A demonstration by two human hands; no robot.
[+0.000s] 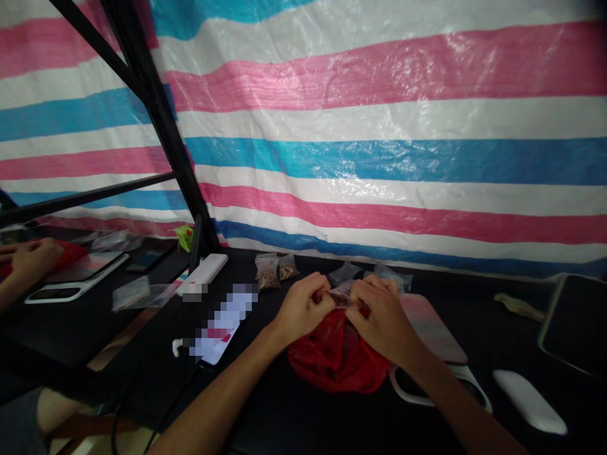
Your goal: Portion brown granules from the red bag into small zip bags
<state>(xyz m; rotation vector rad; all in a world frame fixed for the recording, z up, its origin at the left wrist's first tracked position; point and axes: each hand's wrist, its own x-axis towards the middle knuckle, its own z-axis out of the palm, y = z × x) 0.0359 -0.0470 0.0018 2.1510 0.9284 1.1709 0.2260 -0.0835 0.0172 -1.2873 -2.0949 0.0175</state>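
Note:
My left hand and my right hand meet over a red plastic bag on the black table. Curled fingers on both sides pinch a small clear plastic bag stretched between them. Its contents are hard to make out. The red bag sits bunched below the hands, and bits of red show by the fingers. Behind my left hand lie small clear zip bags of brown pieces. Beyond my right hand are other clear bags. Partly under my right forearm is a white scale with a pinkish plate.
To the left lie a lit phone, a white earphone-like piece and a long white block. A white mouse-shaped object and a dark-screened device are at right. Another person's hand works beyond the black frame post.

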